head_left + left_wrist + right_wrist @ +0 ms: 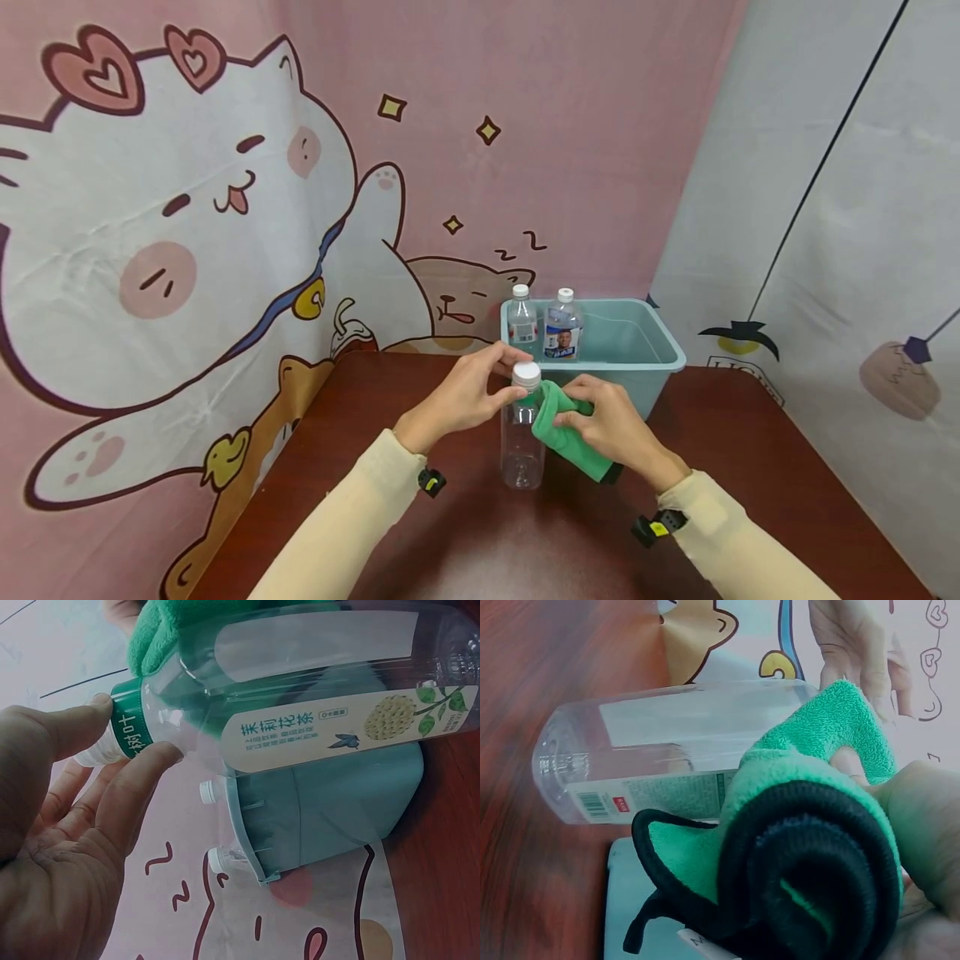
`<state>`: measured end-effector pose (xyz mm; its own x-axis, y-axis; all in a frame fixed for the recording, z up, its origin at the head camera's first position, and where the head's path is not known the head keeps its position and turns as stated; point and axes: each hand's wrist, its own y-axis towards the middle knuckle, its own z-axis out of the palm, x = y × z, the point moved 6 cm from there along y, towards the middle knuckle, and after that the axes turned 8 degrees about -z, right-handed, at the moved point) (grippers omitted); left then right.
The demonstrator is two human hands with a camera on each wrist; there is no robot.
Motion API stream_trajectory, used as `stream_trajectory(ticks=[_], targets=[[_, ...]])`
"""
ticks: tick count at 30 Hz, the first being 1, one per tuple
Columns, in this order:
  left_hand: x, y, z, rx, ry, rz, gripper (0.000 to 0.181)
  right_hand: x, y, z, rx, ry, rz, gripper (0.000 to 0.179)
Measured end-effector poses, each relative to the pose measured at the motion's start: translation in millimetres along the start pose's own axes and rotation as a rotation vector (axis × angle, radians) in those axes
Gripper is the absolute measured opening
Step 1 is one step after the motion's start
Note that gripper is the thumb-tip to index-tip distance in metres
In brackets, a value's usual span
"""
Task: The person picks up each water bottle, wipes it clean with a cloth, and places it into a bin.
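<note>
Cartoon-print backdrop point(592, 183) behind a brown table point(465, 533).
Left grip point(471, 387) pinches the neck of a clear bottle point(522, 448), upright before a pale-blue tub point(643, 385) near the table's far edge; right grip point(611, 419) clasps a green cloth point(576, 448) beside the bottle.

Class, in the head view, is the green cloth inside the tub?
No, the right hand holds the green cloth outside the tub, beside the clear bottle.
</note>
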<state>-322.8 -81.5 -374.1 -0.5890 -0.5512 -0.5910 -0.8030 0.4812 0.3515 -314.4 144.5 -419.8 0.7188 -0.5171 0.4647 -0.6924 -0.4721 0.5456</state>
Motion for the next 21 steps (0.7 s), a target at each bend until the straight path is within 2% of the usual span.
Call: stream_trajectory(ticks=[11,21], targets=[[0.7,0.1,1.2,0.006,0.003,0.009,0.049,8.6,10.0,1.4,-0.093,-0.005,-0.025,0.027],[-1.1,1.2,-0.4,0.009,-0.004,0.012,0.051,7.5,11.1,0.5,-0.086,0.019,-0.019,0.028]])
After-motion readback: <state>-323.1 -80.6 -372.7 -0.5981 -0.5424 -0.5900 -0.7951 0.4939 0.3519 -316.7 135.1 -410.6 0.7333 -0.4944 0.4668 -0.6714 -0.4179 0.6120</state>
